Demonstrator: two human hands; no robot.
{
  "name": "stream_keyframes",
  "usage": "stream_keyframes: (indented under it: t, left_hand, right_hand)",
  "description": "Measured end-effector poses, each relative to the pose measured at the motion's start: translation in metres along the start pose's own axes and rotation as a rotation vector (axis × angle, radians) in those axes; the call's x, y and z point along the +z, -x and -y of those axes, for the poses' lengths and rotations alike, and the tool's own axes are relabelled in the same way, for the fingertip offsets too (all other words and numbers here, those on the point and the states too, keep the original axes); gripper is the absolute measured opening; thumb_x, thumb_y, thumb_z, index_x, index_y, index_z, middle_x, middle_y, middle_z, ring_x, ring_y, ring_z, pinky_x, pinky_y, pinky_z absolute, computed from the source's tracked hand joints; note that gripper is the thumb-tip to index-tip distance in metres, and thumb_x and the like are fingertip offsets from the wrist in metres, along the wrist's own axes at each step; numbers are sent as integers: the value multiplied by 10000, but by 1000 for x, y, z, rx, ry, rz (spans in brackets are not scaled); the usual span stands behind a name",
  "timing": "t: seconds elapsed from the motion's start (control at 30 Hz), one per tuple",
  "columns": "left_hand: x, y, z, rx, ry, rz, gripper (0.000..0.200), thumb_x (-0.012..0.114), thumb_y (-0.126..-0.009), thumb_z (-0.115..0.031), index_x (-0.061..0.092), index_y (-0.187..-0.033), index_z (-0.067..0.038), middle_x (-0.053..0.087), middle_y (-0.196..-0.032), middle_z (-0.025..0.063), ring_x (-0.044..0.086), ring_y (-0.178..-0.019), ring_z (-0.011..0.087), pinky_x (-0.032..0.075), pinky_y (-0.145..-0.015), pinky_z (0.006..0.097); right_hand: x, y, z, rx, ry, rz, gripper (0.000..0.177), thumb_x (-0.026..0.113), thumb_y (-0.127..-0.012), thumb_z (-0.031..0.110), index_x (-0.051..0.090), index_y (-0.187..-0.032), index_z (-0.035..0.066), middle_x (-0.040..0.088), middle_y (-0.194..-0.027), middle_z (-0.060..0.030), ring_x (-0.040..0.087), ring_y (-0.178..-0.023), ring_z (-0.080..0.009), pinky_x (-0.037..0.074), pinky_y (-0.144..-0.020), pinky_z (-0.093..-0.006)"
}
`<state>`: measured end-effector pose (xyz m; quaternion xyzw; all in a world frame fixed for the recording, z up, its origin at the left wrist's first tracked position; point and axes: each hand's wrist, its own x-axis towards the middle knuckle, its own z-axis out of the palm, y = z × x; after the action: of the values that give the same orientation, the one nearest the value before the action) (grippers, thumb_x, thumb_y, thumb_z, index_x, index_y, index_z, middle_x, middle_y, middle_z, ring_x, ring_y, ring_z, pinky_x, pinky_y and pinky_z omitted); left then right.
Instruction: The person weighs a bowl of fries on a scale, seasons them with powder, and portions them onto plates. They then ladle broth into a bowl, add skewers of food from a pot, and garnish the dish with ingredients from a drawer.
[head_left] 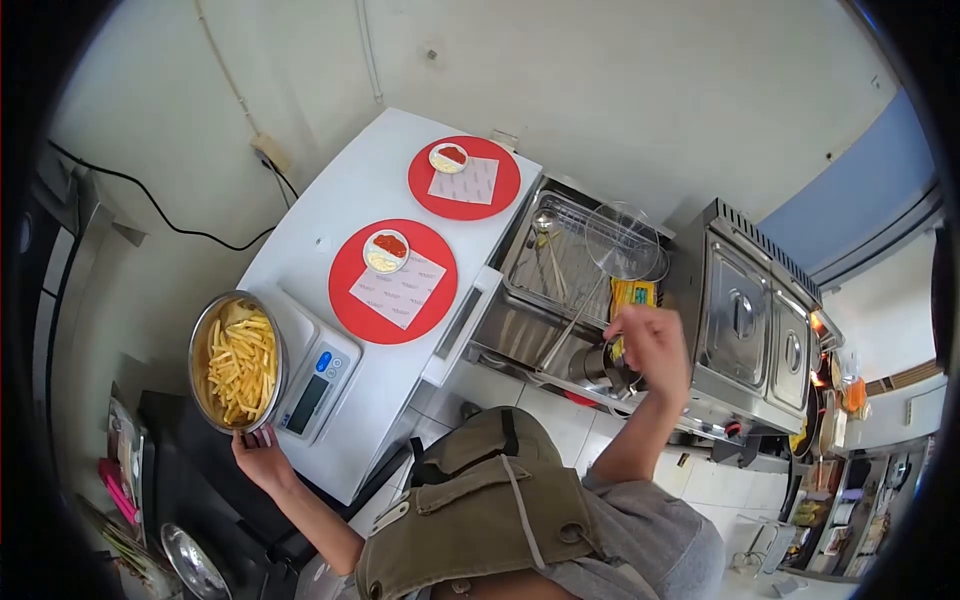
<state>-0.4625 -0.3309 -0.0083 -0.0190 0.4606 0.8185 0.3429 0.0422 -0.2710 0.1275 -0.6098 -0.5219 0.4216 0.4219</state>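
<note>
My left hand (262, 456) grips the lower rim of a steel bowl (196, 375) full of French fries (240, 365). The bowl overlaps the left edge of a white digital kitchen scale (322, 385). Over on the right, my right hand (650, 345) is raised with its fingers curled in, above a steel pot (600, 368) at the counter's front; what the fingers hold, if anything, I cannot tell. Two red round plates lie on the white table, a near one (350, 310) and a far one (420, 188). Each carries printed paper and a small cup of red and white sauce.
Right of the white table (310, 220), a steel tray (520, 280) holds a ladle and a round strainer (620, 240). Beyond it stands a steel warmer (740, 310) with lidded pans. A black cable (190, 232) hangs along the left wall.
</note>
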Motion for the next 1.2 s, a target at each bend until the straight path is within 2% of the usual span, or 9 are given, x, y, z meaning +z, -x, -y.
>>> stream_keyframes:
  t: [0.03,0.17,0.2,0.27,0.33,0.4,0.57,0.67,1.2]
  left_hand:
    - [2,2,1,21,6,-38,381,459,-889,-245,412,-1200,-30,338,-1272,81,341,-1130,227,326,-964,383]
    - [-9,-5,5,118,-39,-135,410,434,-893,-279,390,-1228,-47,293,-1330,83,271,-1218,234,293,-984,373]
    - [-10,-6,4,123,-34,-133,410,434,-893,-279,390,-1228,-47,293,-1330,83,271,-1218,234,293,-984,373]
    - [-15,-3,6,178,-37,-168,351,502,-860,-247,436,-1145,-53,411,-1166,59,356,-1085,203,327,-936,358]
    - [-15,3,10,204,-56,-189,327,502,-861,-238,440,-1118,-45,423,-1086,48,368,-1031,194,330,-922,350]
    - [-10,3,14,179,-28,-174,321,495,-866,-242,439,-1107,-37,418,-1029,43,370,-992,186,330,-918,348]
    - [-23,4,20,185,-70,-212,395,467,-881,-258,398,-1195,-29,332,-1270,95,299,-1192,249,261,-1013,392]
    - [-31,1,20,184,-112,-239,420,499,-859,-295,384,-1174,-42,400,-1178,75,343,-1102,211,310,-950,359]
    - [-20,-4,30,171,-138,-242,453,448,-884,-290,363,-1234,-15,353,-1256,85,330,-1148,219,293,-979,361]
  right_hand:
    - [-1,-10,-5,4,0,-4,217,547,-861,255,660,-800,79,540,-500,-43,418,-354,-86,299,-367,-216]
    - [13,-73,-57,181,1370,195,289,529,-871,227,580,-1077,30,624,-848,-160,621,-772,-200,479,-688,-276]
    - [13,-77,-53,175,1368,192,289,529,-871,227,580,-1077,30,624,-848,-160,621,-772,-200,479,-688,-276]
    - [10,-88,-47,98,-477,495,406,564,-838,248,505,-1178,33,630,-889,-183,592,-944,-285,439,-856,-339]
    - [20,-130,-93,146,-253,372,356,586,-800,218,534,-1088,17,615,-923,-217,585,-926,-356,444,-843,-407]
    - [34,-173,-172,146,845,-164,303,590,-771,175,520,-1021,19,602,-940,-233,574,-936,-372,443,-830,-452]
    - [59,-202,-259,258,972,-149,370,565,-752,138,458,-1066,-24,588,-929,-240,589,-854,-379,472,-752,-436]
    - [67,-203,-280,272,994,-176,350,543,-749,111,452,-1047,-49,581,-912,-258,584,-855,-393,473,-754,-437]
    - [61,-222,-252,325,1149,-135,199,515,-775,108,568,-888,-48,592,-937,-213,607,-856,-336,504,-724,-383]
